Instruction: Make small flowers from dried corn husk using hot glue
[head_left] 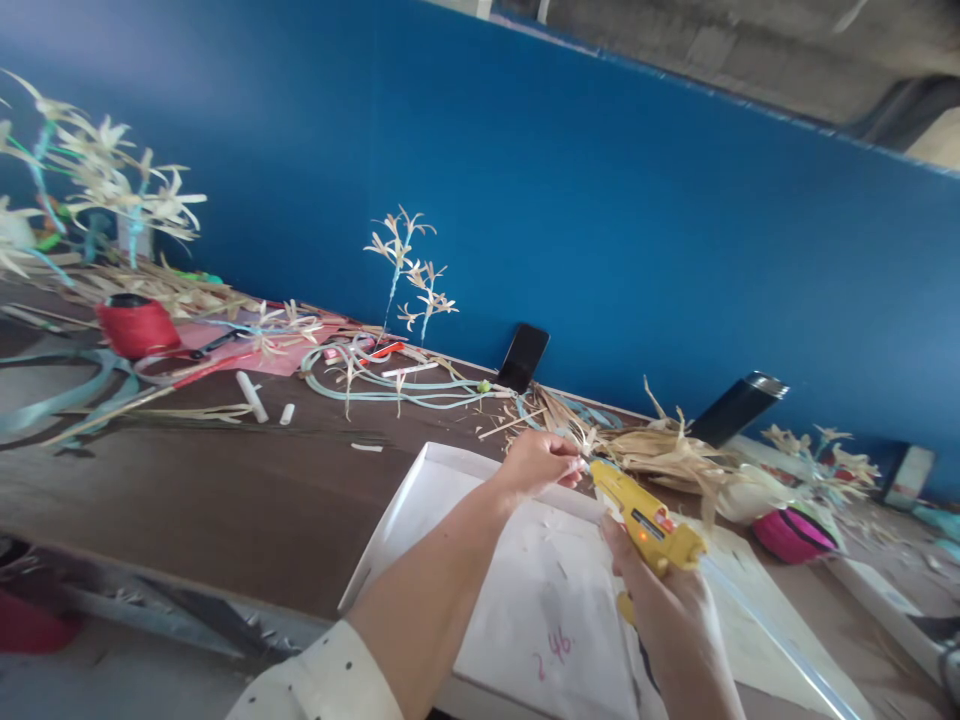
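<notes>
My right hand [664, 590] is wrapped round the grip of a yellow hot glue gun [637, 515], whose orange light is lit. A clear glue stick [780, 640] sticks out of the gun's rear. My left hand [544, 465] is closed in a pinch right at the gun's nozzle. Whatever lies between those fingertips is too small and blurred to name; something pale shows just beyond them. Below both hands lies a shallow white box lid [480, 465] with a red handwritten number on it.
Dried husks [660, 450] lie past the glue gun, beside a black bottle [739, 408] and a pink pouch [795, 533]. A phone [524, 357] leans on the blue partition [600, 220]. Pale husk flowers [401, 250], red thread [137, 326] and light blue tubing [420, 402] are to the left.
</notes>
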